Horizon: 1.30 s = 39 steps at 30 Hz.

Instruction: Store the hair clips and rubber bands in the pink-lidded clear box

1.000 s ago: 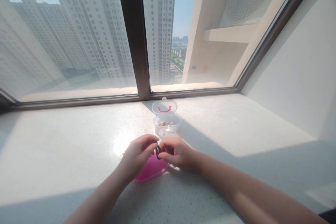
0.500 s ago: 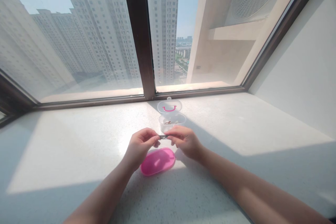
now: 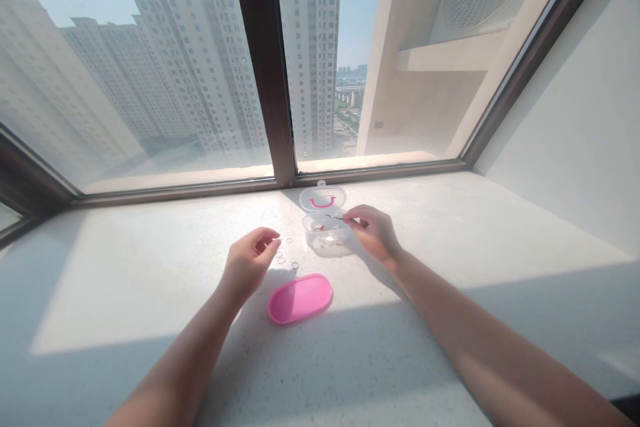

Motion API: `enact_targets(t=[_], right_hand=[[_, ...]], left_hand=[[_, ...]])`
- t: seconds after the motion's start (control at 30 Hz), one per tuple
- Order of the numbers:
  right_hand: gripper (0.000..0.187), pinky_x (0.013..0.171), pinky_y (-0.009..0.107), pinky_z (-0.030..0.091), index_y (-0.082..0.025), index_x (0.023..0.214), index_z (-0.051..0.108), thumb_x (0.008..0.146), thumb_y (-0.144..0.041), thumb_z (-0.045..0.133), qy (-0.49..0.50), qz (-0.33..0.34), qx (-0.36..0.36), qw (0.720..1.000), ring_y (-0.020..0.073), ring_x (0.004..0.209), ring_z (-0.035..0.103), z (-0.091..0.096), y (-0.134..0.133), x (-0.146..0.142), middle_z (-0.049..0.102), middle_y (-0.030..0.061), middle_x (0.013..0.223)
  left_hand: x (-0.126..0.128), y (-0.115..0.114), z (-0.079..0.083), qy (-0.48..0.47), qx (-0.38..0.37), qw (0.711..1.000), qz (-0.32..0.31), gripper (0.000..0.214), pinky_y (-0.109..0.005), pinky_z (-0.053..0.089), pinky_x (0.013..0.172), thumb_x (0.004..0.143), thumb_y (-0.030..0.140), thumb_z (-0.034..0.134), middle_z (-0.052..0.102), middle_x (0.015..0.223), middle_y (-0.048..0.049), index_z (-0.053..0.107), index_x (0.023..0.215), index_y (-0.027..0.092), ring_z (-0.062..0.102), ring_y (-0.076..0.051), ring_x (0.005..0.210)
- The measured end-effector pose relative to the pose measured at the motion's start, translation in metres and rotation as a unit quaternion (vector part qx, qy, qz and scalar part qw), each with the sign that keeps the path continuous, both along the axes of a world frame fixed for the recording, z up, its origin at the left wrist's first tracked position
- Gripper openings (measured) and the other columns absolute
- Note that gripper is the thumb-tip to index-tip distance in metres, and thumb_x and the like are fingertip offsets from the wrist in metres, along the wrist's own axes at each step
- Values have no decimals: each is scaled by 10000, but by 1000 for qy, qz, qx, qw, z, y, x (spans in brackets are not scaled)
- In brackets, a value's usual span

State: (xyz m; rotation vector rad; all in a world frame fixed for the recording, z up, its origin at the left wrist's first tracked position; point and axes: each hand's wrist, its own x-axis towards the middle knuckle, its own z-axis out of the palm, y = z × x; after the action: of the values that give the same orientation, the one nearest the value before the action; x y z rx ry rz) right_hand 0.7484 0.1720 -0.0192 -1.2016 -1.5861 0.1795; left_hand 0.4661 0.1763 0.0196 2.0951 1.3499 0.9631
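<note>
My right hand (image 3: 373,230) pinches a thin dark hair clip (image 3: 334,217) between thumb and fingers. The clip points left, over the clear plastic box (image 3: 330,247). Inside that box lie small items, some brownish, too small to name. Its clear lid (image 3: 323,198) with a pink handle is flipped back toward the window. My left hand (image 3: 250,257) hovers left of the box, fingers loosely curled, with nothing visible in them. Small rings (image 3: 295,265) lie on the sill by its fingertips. Nearer to me sits a pink oval tray (image 3: 300,299).
All of this rests on a pale speckled windowsill (image 3: 150,267). Behind the lid rises the glass with a dark frame post (image 3: 265,67). A white wall (image 3: 565,120) bounds the right side. Sun and shadow bands cross the sill.
My hands have moved apart. The left let go of the clip and drew back left; the right carried it up and over the box. The small rings on the sill have come into view.
</note>
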Motion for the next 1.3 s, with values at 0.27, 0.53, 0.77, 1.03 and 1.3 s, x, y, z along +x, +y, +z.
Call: enact_targets(t=[0.27,0.53,0.77,1.03,1.3], right_hand=[[181,693,291,462,-193,909,730,867,-205,555,-17,45,-53,997,173,726,605,-11,-3,-7,704,52,840],[203,574,259,408,-176,900,718,870,-322,581,-56,42,-97,993,124,561,497,-12,-7,-7,667,22,729],[187,590,255,419,-170,949,718,817,-271,631,-97,37,-86,991,115,552,505,-4,-13,-8,675,22,753],[192,625,261,437,-173,930,719,823,-146,562,-96,60,-103,988,118,589,539,-5,-12,-10,721,40,869],[177,547,237,393,-152,883,724,797,-122,572,-85,102,-120,984,102,541,478,4,-20,-18,678,31,754]], left_hand=[[-14,9,6,-28,-15,999,36,234,-281,488,566,852,352,569,687,745,-51,679,881,147,598,-162,618],[-14,9,5,-30,-13,999,15,229,-276,499,560,848,348,573,690,736,-55,678,878,147,608,-161,616],[-9,2,10,48,-30,998,-38,255,-274,470,558,859,404,554,677,729,-43,679,832,184,595,-168,622],[2,-10,10,219,-87,961,-142,184,-271,398,598,768,370,615,617,766,-30,640,699,201,551,-189,700],[3,-11,-1,222,-106,956,-161,176,-270,374,592,776,266,548,600,738,-25,587,618,198,529,-180,667]])
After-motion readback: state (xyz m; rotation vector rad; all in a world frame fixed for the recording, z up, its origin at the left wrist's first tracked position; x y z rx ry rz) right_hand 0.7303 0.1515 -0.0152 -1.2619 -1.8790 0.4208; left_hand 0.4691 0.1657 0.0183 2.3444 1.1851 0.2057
